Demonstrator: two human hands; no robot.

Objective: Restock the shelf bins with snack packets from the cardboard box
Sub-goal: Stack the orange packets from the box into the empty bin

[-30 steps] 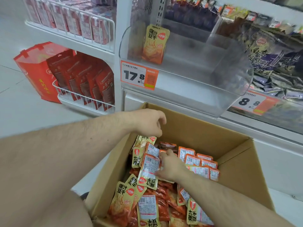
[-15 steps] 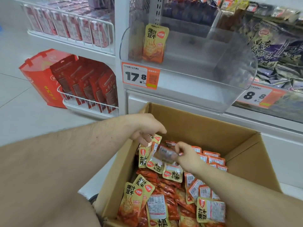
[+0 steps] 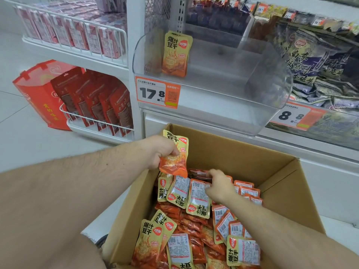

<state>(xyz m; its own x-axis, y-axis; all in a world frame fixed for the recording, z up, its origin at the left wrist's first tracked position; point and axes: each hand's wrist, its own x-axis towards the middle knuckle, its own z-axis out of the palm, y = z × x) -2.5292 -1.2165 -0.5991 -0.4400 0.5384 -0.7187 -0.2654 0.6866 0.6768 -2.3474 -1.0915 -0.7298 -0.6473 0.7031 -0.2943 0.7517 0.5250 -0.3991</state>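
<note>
**Both hands on packets over the open box**

The left hand (image 3: 162, 152) grips a yellow-and-orange snack packet (image 3: 174, 155) with its fingers curled round the packet's middle, holding it upright above the near-left corner of the cardboard box (image 3: 229, 152). The right hand (image 3: 219, 186) reaches down into the box, its fingers bent onto the top of a fan of packets (image 3: 186, 195) that lie back side up, barcodes showing; whether it pinches them or only presses on them cannot be told. The rest of the box is filled with loose packets (image 3: 174, 247) of the same kind, some face up, some face down, piled against its near wall.

Directly above the box's far wall hangs a clear plastic bin (image 3: 233, 90), and one single packet (image 3: 176, 54) stands upright against its left side. An orange price tag (image 3: 157, 93) reading 17.8 is fixed to the bin's front. Right of the box, the neighbouring bin holds dark purple bags (image 3: 318, 70). Left of the box, white wire racks (image 3: 93, 121) carry red pouches (image 3: 97, 101), and a red gift bag (image 3: 38, 94) stands on the floor beside them.
</note>
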